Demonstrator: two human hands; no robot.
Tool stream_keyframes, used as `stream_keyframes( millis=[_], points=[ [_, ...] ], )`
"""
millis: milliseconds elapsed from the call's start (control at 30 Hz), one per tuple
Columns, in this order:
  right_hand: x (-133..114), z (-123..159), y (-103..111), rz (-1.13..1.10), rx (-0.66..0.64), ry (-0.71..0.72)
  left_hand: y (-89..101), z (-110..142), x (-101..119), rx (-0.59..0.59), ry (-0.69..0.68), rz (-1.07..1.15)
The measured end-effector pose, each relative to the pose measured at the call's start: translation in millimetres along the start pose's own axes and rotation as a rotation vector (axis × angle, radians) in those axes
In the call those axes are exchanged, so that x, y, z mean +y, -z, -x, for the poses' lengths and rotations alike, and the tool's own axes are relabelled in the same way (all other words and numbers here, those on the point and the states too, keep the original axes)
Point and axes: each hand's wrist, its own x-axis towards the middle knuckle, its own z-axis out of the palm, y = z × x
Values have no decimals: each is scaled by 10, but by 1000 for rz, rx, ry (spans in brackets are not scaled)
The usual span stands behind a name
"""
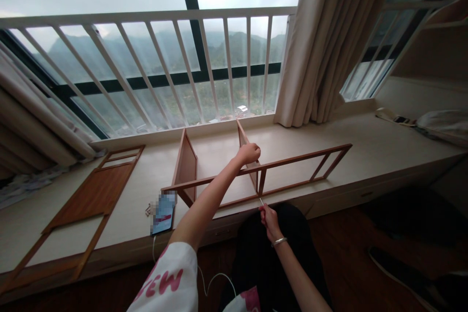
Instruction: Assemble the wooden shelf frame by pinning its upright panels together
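Resting on the ledge (278, 142), the wooden frame (300, 158) seems light, stiff — best held beside joints; its panel (242, 137) is clasped by the left grip (249, 153), a tool (261, 201) by the right grip (270, 220).

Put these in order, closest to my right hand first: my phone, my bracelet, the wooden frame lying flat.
Nearest to your right hand:
1. Bracelet, on that wrist
2. Phone, to the left
3. Flat wooden frame, farther left
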Motion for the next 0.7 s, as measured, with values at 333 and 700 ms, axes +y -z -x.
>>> stream_keyframes(
  millis=[333, 700],
  points=[
    [53, 19, -35, -63, 7, -57, 18, 18, 12, -3, 1, 5],
    [46, 49, -69, -85, 0, -66, 40, 35, 26, -7, 11, -3]
  ],
)
